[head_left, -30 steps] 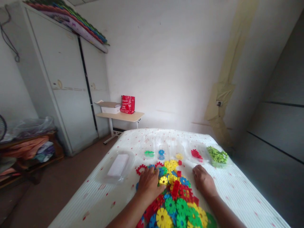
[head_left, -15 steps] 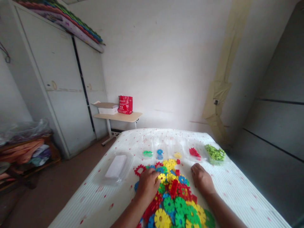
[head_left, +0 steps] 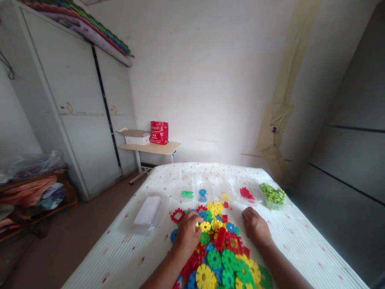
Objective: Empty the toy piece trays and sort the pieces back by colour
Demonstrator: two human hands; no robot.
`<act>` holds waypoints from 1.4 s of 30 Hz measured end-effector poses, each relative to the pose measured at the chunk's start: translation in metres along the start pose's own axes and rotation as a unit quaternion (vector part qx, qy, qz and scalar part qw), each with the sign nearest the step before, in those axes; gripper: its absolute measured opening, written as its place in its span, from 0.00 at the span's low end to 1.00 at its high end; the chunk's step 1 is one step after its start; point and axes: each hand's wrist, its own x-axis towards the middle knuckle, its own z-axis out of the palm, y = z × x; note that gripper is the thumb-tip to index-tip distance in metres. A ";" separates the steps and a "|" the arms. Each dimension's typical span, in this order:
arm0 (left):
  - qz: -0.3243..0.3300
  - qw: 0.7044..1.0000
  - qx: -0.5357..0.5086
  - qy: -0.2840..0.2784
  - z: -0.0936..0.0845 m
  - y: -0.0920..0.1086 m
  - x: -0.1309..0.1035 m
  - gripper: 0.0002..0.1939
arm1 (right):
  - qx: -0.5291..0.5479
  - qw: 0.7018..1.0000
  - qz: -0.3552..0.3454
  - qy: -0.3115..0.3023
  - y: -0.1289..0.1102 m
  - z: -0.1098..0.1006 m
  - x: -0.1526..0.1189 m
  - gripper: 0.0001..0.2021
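My left hand (head_left: 189, 229) is over the left side of a heap of plastic snowflake discs, thumb and fingers pinched together. A bit of yellow disc shows between the fingertips, mostly hidden by them. Just right of the thumb lies another yellow snowflake disc (head_left: 205, 226). The heap also has green discs (head_left: 228, 260), blue discs (head_left: 231, 227) and a red rectangular piece (head_left: 220, 238). To the right of the heap, my right hand (head_left: 255, 226) rests on the patterned tablecloth (head_left: 300, 241), its fingers curled and nothing showing in them.
Behind the heap stand clear containers with a few green pieces (head_left: 187, 194), blue pieces (head_left: 202, 193), a yellow piece (head_left: 225, 196) and red pieces (head_left: 247, 194). A tub of light green pieces (head_left: 272, 194) is at the right. A clear box with a white slab (head_left: 147, 210) sits left.
My left thumb and fingers have drawn together, and a bit of yellow now shows between them. My right hand has stayed in place.
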 end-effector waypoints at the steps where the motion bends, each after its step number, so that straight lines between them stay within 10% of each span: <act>1: 0.003 1.000 0.000 0.000 0.000 0.001 0.000 0.16 | 0.001 1.000 0.000 0.000 0.000 0.000 0.000 0.14; 32: -0.004 1.000 0.027 0.011 0.002 -0.001 -0.003 0.12 | 0.091 0.995 0.031 0.032 -0.003 -0.008 0.002 0.12; 42: 0.000 0.999 0.021 0.041 -0.007 0.007 -0.003 0.11 | 0.403 0.911 0.038 -0.074 -0.103 -0.045 0.011 0.09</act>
